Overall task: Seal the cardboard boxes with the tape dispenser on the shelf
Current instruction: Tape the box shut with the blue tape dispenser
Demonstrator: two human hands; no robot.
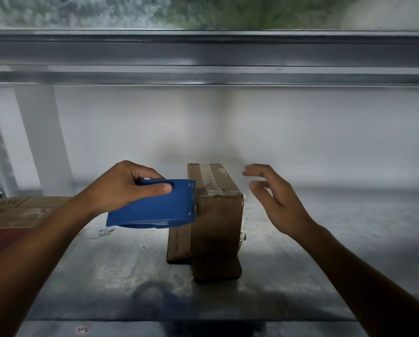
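Observation:
A small brown cardboard box (218, 215) stands upright on the grey metal shelf (300, 276), with strips of clear tape across its top. My left hand (128, 188) grips a blue tape dispenser (155, 205) from above. The dispenser's front edge touches the box's upper left edge. My right hand (276, 200) hovers just right of the box with its fingers spread, holding nothing and not touching the box. A loose flap juts out at the box's lower left.
A flat cardboard box (16, 212) with a red side lies at the left edge of the shelf. A metal beam (208, 52) of the shelf above runs across overhead. A grey upright post (43, 142) stands at the back left.

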